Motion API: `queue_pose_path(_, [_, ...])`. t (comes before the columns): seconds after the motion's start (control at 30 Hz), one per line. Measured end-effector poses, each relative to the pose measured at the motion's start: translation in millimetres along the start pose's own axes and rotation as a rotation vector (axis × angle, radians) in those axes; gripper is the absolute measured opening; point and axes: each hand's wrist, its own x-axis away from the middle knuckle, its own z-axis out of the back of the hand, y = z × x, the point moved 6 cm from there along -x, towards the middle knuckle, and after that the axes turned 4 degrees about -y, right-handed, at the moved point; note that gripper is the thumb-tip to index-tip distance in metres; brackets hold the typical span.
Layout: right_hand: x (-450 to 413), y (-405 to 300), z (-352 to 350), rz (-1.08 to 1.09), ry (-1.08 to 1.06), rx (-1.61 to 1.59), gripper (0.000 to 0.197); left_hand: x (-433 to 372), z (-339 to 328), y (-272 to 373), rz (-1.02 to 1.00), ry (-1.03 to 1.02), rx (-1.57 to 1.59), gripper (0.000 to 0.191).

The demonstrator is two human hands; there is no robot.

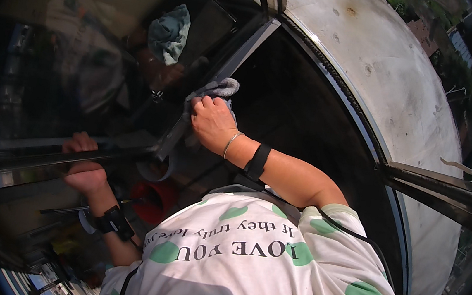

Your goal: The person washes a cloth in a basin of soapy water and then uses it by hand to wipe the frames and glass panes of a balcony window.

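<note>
My right hand [214,120] presses a bunched grey cloth [219,89] against the metal edge [248,49] of a dark glass window sash [133,121], which stands swung inward. The cloth wraps over that edge, with a loop sticking up past the knuckles. At the left, my left hand [83,164] grips the sash's lower rail [48,164], its fingers curled over the bar; part of the hand lies behind the rail. A crumpled blue-green cloth [168,33] shows in the glass; I cannot tell whether it is reflected or behind the pane.
A red bucket [153,201] stands low between my arms, near a pale curved rim [162,171]. A thin rod [65,209] lies beside my left forearm. To the right, the window frame [344,90] borders a stained whitish outer surface [382,68], with greenery and buildings far below.
</note>
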Motion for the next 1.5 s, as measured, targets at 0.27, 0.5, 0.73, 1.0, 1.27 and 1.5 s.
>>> queue_pose_path(0.27, [-19,152,27,-0.216,0.272,0.137,0.016,1,5,3,0.048,-0.004,0.055,0.03])
queue_pose_path(0.5, [-22,201,30,-0.458,0.348,0.296,0.009,-4,1,1,0.044,-0.146,0.085,0.037])
queue_pose_path(0.73, [5,-49,-17,-0.01,0.162,-0.082,0.013,-1,5,-2,0.047,-0.096,0.098,0.035])
queue_pose_path(1.0, [21,-108,-38,0.156,0.153,-0.304,0.018,-1,2,-5,0.046,-0.078,0.114,0.044])
queue_pose_path(1.27, [-9,51,2,-0.262,0.344,-0.245,0.021,2,2,-3,0.06,-0.021,0.111,0.046])
queue_pose_path(1.5, [-26,125,17,-0.868,0.809,-0.555,0.027,-2,7,-10,0.075,-0.075,0.136,0.055])
